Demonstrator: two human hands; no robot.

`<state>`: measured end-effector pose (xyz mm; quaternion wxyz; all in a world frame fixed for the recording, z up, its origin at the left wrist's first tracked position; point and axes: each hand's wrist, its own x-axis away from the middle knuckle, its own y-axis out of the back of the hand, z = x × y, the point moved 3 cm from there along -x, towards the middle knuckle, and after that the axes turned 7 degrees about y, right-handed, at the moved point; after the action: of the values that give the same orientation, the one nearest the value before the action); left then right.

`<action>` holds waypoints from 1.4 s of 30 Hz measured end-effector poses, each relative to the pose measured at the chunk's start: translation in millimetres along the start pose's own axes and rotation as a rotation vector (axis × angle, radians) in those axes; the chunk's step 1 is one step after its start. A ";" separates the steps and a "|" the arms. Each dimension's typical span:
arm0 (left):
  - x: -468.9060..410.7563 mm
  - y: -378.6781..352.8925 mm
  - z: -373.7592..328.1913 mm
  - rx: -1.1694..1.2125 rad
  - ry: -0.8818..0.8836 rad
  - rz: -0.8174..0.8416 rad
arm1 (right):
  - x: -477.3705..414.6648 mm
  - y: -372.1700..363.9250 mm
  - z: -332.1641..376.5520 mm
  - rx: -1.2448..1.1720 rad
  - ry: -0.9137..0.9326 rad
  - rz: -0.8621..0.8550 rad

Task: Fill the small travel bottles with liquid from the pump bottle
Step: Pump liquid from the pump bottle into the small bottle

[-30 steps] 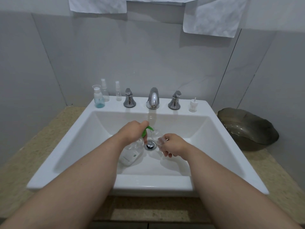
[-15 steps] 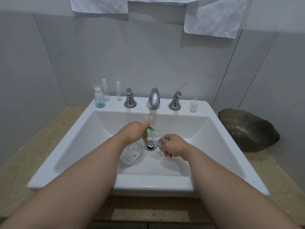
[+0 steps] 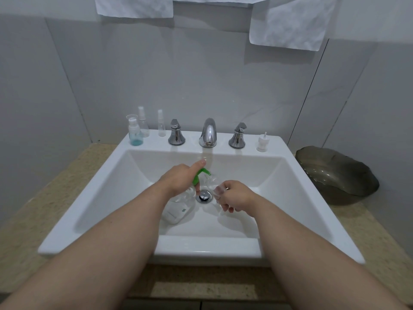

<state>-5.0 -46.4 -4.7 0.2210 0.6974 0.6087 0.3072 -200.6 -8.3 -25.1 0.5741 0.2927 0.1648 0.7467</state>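
The head view shows one white rectangular ceramic sink (image 3: 201, 249) with one chrome spout (image 3: 208, 133), two chrome tap handles (image 3: 176, 135) (image 3: 238, 135) and one round chrome drain (image 3: 203, 195). Four small clear plastic travel bottles (image 3: 134, 139) (image 3: 143, 124) (image 3: 161, 125) (image 3: 211, 183) are counted, three standing on the sink's ledge and one held, plus one clear pump bottle with a green pump head (image 3: 176, 212) and one small white loose pump cap (image 3: 262, 143). There are also two bare hands, a left hand (image 3: 178, 180) and a right hand (image 3: 238, 195), two white cloths (image 3: 134, 6) (image 3: 292, 23) hanging on the wall and one dark translucent wavy-rimmed bowl (image 3: 337, 175).
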 end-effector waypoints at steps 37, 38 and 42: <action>-1.4 -0.1 -0.1 0.020 -0.015 0.001 | 1.3 0.0 0.9 -0.010 0.011 0.001; -2.2 -0.9 0.2 0.020 -0.009 0.005 | 1.4 0.0 0.9 -0.011 0.011 0.002; -4.0 -2.9 0.3 0.056 0.005 0.013 | 0.4 0.0 -0.7 -0.003 0.001 -0.001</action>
<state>-7.1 -49.9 -7.5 0.1978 0.7067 0.6129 0.2930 -201.1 -7.8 -25.5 0.5749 0.2914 0.1640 0.7468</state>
